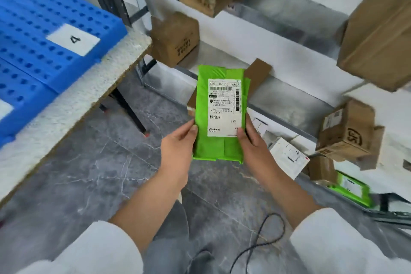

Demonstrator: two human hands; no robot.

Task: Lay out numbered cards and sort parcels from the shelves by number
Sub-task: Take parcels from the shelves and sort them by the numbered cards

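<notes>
A green parcel point(220, 113) is held up in the middle of the frame, above the grey marbled floor point(89, 173). Its long axis runs up and down the frame, the top leaning very slightly right, and its broad face is turned to the camera. The white label point(224, 108) on that face reads upright, with its barcode end toward the top of the frame and its bottom edge down by the hands.

The left hand point(178, 149) pinches the lower left edge, thumb on the front of the green wrapping and fingers curled behind, out of sight. The right hand point(253, 140) grips the lower right edge in the same way, its thumb tip on the label's lower right corner and its fingers wrapped round the back. The parcel's upper half stands free of both.

At the upper left, a table point(73, 104) with a speckled white top carries a blue tray point(33, 29) full of holes. On the tray lies a white card point(73, 39) printed with the number 4.

Behind the parcel, shelves point(289, 20) cross the upper right of the frame, with brown cardboard boxes point(174, 38) on them. At the lower right sit a white box point(287, 155), a brown box with a round logo point(349, 131) and a second green package point(351, 189). A black cable point(266, 236) loops over the floor at the bottom, between two white sleeves point(100, 249).
</notes>
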